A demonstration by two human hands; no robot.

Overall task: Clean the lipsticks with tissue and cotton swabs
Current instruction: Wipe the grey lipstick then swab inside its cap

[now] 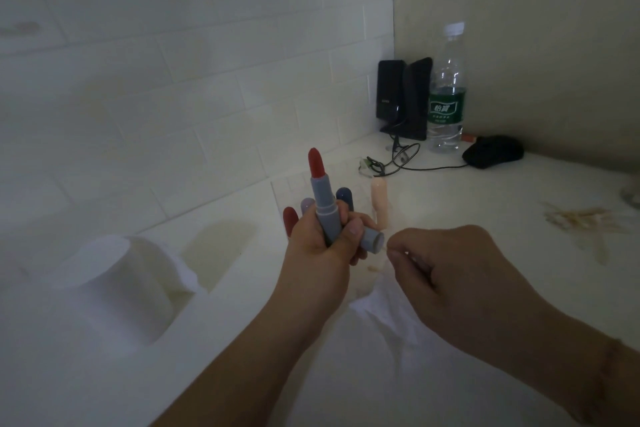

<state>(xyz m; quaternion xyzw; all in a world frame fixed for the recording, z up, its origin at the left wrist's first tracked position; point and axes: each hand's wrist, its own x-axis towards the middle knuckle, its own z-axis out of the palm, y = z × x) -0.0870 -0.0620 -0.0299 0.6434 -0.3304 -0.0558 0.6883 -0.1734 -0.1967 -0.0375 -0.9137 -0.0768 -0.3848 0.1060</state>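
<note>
My left hand [320, 243] grips a grey lipstick tube [325, 204] upright, its red stick [315, 163] wound out at the top. Its grey cap [373, 240] is held in the same hand, sticking out to the right. My right hand [446, 270] pinches a thin cotton swab [388, 249] just right of that cap. Behind my left hand stand a red lipstick [290, 218], a pale purple one [307, 206], a dark blue one [345, 198] and a peach one [379, 201]. A tissue sheet [374, 329] lies under my hands.
A roll of tissue [121, 284] stands at the left. A heap of cotton swabs [585, 218] lies at the right. At the back corner are two black speakers [403, 97], a water bottle [446, 90], a black mouse [493, 151] and cables [398, 159].
</note>
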